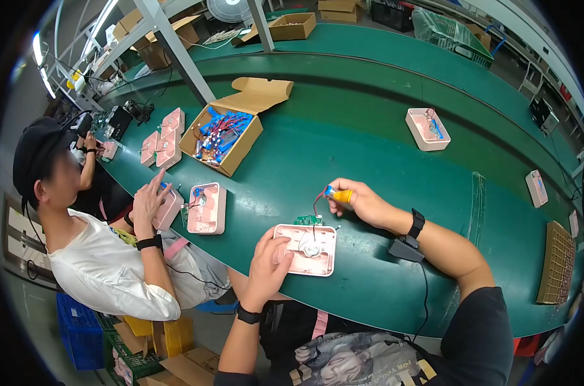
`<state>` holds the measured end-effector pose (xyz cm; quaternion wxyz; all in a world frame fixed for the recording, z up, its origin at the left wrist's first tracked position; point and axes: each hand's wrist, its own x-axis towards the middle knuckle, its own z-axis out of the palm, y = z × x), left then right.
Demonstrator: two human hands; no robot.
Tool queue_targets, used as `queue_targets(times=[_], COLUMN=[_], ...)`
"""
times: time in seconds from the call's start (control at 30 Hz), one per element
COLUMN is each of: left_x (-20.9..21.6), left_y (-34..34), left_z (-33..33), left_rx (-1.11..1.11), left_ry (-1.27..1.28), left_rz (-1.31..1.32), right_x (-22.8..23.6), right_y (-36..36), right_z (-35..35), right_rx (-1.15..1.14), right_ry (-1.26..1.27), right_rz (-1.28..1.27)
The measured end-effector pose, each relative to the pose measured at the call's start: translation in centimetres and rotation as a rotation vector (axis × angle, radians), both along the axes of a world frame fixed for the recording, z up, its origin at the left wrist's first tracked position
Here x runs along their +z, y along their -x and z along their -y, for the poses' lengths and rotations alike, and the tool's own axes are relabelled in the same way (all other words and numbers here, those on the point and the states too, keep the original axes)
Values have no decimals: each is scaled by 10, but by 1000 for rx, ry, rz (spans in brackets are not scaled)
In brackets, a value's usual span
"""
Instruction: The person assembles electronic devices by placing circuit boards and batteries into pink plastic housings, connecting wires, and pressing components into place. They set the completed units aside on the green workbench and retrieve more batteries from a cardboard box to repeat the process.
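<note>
A pale pink plastic housing (326, 257) lies open side up at the bench edge in front of me. Inside it sits a round white part (312, 248) with thin wires. My left hand (270, 265) grips the housing's left wall, fingers reaching over the rim. Against the far rim rests a small green circuit board (309, 220). Beyond it, my right hand (359, 204) pinches a blue battery (329, 191) with a yellow piece (343, 196) on its near side. Red and dark wires run from the battery toward the board.
An open cardboard box (237, 151) of blue wired batteries stands at the far left. More pink housings (207, 209) lie near a co-worker (112, 257), whose hand touches one. Another housing (428, 130) sits far right. A brown divided tray (555, 264) is at the right edge.
</note>
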<state>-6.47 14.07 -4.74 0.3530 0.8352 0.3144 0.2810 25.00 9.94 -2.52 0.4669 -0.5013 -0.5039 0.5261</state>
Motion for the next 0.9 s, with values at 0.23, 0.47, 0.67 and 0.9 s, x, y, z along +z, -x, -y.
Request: queue_targets(times=[0.23,0.47,0.67,0.9], left_x=[11,-2,8,15], left_y=[3,2,-4,-7], left_z=[5,13,11,31], left_rx=[109,215,208,227], left_ry=[207,96,208,-18], left_rz=[97,137,139,-26], right_x=[20,53,35,21], right_y=[-14,23,42,44], right_z=[4,25,26,26], right_rx=[153,159,198,13], right_ry=[-209,-600,-259,-654], right_rz=[796,1007,896,763])
